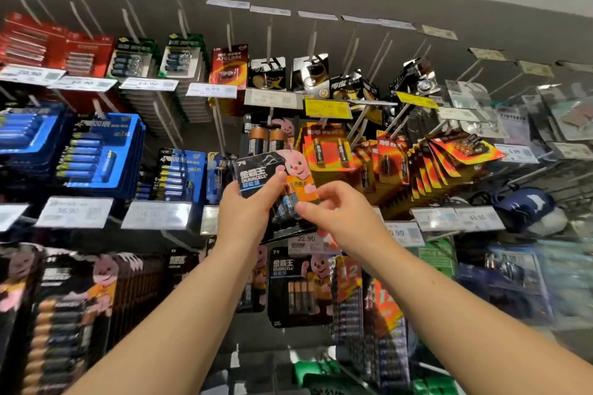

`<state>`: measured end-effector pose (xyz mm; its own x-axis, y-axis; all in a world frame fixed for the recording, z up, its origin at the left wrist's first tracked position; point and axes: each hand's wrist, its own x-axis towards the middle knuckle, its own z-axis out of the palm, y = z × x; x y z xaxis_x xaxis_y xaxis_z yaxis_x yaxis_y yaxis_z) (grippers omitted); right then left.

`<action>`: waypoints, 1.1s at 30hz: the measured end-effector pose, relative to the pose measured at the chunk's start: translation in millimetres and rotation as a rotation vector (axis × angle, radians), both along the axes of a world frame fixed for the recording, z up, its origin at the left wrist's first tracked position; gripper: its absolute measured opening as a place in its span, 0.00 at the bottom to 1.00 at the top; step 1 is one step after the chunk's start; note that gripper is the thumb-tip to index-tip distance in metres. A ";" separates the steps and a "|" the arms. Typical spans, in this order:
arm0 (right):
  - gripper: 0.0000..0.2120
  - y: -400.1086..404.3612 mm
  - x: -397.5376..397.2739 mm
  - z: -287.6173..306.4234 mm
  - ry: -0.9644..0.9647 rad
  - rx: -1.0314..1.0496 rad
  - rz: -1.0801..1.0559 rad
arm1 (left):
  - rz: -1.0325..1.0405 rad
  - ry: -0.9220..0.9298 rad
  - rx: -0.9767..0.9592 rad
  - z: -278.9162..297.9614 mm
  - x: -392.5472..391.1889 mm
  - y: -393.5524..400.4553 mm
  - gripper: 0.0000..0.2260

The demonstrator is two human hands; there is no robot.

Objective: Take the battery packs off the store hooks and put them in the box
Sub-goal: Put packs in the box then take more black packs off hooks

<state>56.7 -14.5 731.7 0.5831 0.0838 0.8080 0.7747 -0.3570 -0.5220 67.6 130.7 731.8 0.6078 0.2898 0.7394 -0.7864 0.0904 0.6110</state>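
Progress stands at an early removal step, judged from the display wall: most hooks remain loaded with stock. Both hands are raised to one Duracell battery pack point(276, 179) at the centre of the wall.

1. Left hand point(245, 212): its fingers curl around the left side of the pack, thumb pressed on the black printed card front.
2. Right hand point(333, 212): fingers bent and meeting the lower right edge of the same pack; whether they pinch it or only touch it cannot be told.
3. Pack position: tilted, held in front of the wall just below a hanging pack of larger cells point(268, 135). Whether its hanging hole has cleared the hook cannot be told.

Remaining work, as an estimate: free this pack if it is on the hook, place it in the box, then repeat for the other rows, such as the blue packs point(99, 154) and the red-orange packs point(330, 147). No box is in view, so the number of packs already stored is unknown.
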 end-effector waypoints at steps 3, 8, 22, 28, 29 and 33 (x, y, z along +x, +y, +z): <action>0.16 4.9 -5.8 -16.8 0.022 0.069 0.046 | -0.017 0.016 0.014 -12.2 -7.8 0.7 0.16; 0.15 16.2 -14.8 -50.4 0.081 0.100 0.123 | 0.039 -0.009 0.078 -42.1 -16.0 11.9 0.14; 0.12 45.4 0.1 -152.2 0.350 0.169 0.141 | -0.018 0.233 0.095 -166.7 -14.4 48.8 0.12; 0.05 36.8 17.0 -151.2 0.335 0.287 0.066 | -0.001 0.270 0.100 -177.2 -10.0 46.3 0.22; 0.08 33.6 20.4 -148.3 0.341 0.326 0.071 | 0.007 0.266 0.109 -176.4 -8.9 46.8 0.23; 0.12 21.9 27.2 -138.4 0.328 0.474 0.124 | 0.042 0.242 0.094 -172.3 -3.6 57.0 0.26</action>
<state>83.9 7.4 593.3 0.8180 -0.1587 0.5529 0.5667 0.0567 -0.8220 64.1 187.7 559.5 0.7593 0.2555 0.5985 -0.6180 -0.0054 0.7862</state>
